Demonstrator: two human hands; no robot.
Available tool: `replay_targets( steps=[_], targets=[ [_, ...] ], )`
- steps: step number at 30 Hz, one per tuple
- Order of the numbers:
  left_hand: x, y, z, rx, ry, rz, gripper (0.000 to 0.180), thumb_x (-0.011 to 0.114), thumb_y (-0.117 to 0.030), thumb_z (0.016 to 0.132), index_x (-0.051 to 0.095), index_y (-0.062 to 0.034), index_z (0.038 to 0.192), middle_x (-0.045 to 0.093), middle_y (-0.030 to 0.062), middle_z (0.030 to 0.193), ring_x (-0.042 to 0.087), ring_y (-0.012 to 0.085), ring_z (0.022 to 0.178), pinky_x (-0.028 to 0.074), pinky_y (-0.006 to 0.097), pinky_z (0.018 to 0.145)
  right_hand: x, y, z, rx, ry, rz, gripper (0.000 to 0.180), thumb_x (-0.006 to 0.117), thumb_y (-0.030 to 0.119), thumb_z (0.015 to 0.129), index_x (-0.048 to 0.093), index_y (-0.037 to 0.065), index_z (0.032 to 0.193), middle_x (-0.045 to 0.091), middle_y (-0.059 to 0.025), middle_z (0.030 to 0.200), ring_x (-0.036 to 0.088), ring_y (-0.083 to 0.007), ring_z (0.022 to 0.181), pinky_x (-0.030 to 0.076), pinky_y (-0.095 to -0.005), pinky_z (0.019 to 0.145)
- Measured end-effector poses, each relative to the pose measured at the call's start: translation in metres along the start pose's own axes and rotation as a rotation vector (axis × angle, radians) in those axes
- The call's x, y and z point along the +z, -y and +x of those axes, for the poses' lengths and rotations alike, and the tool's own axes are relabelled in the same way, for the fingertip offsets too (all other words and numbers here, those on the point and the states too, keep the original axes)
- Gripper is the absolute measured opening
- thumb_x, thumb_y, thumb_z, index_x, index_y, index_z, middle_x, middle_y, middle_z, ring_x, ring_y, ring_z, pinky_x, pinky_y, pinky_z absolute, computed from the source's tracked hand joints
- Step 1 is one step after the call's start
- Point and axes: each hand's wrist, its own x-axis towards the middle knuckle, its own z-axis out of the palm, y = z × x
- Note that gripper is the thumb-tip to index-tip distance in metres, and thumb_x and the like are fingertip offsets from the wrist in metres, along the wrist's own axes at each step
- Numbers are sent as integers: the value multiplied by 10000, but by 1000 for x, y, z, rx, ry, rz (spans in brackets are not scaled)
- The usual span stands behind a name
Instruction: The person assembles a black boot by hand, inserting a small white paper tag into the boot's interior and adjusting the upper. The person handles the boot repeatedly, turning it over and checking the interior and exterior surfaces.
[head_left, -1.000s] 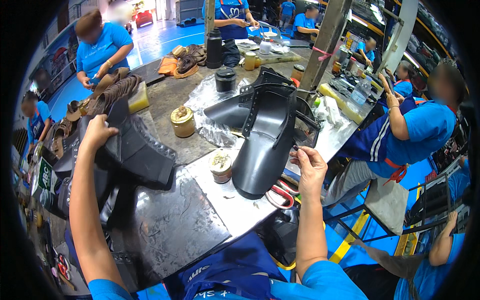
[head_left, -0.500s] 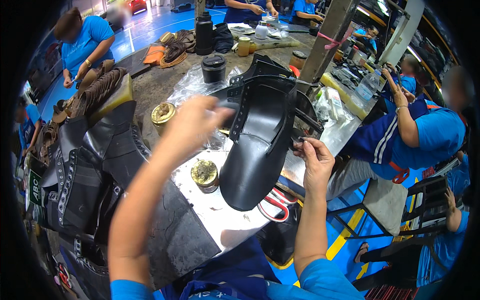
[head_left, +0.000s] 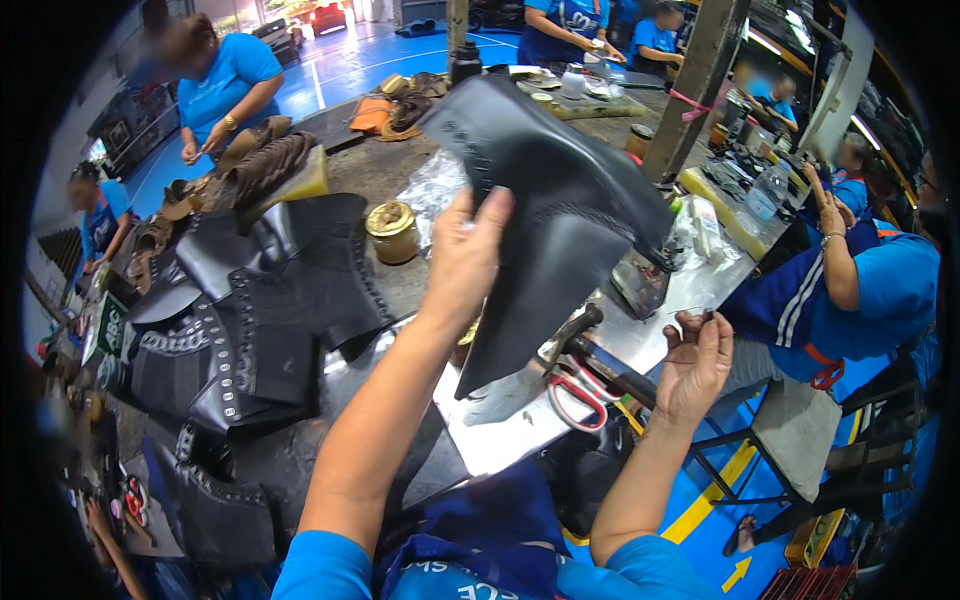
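Observation:
My left hand (head_left: pixel 464 262) grips a black leather boot upper (head_left: pixel 566 165) by its eyelet edge and holds it raised and tilted over the bench. Its long toe part points down toward me. Off to the right, my right hand (head_left: pixel 692 368) is closed in a pinch, fingertips up, around a small dark thing (head_left: pixel 708 314) too small to name. Below the upper lie a hammer (head_left: pixel 578 326), partly covered, and scissors (head_left: pixel 578 396) with red and white handles.
Several black boot uppers with eyelets (head_left: pixel 262 330) are piled on the left. Behind them stand a jar (head_left: pixel 392 236) crusted with residue and a row of brown pieces (head_left: pixel 250 175). A post (head_left: pixel 695 90) rises at the back right. Co-workers sit and stand around; a stool (head_left: pixel 795 430) is at right.
My left hand, empty and blurred before, now holds the boot upper, which has been lifted off the bench and turned. My right hand has shifted right, still pinching. The view has swung left.

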Motion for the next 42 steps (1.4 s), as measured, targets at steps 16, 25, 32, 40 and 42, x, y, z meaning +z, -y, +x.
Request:
replay_targets(
  steps=[16, 25, 32, 40, 42],
  targets=[
    [-163, -56, -194, -476, -392, -679, 291, 472, -217, 874, 504, -31, 1096, 577, 67, 981, 577, 154, 859, 485, 257, 752, 105, -30, -146, 665, 680, 91, 88, 524, -8, 818, 559, -36, 894, 575, -163, 973, 581, -237, 926, 501, -328, 764],
    [-170, -55, -192, -491, -277, -640, 288, 483, -175, 860, 494, -22, 1104, 566, 70, 986, 568, 151, 860, 486, 254, 747, 106, -33, -147, 455, 641, 133, 123, 541, 91, 833, 536, -24, 878, 540, -198, 1032, 515, -335, 1034, 447, -410, 868],
    [-171, -60, -166, -401, -156, -569, 291, 492, -142, 848, 486, -15, 1111, 557, 73, 990, 561, 148, 860, 486, 251, 743, 137, -25, -123, 204, 753, 172, 120, 553, 100, 828, 537, -7, 877, 524, -204, 1056, 491, -351, 1063, 423, -425, 898],
    [-166, -57, -171, -443, -72, -503, 300, 501, -104, 836, 478, -8, 1119, 546, 76, 994, 553, 145, 861, 487, 248, 738, 142, -12, -123, 279, 694, 102, 100, 550, 56, 819, 554, -18, 885, 570, -173, 966, 553, -281, 974, 456, -361, 848],
    [-159, -56, -172, -490, -125, -440, 303, 504, -94, 832, 476, -6, 1121, 544, 77, 995, 551, 144, 862, 487, 248, 737, 141, 0, -125, 252, 764, -156, 84, 542, 18, 805, 568, -27, 871, 580, -160, 938, 569, -246, 914, 466, -327, 810]
  ],
)
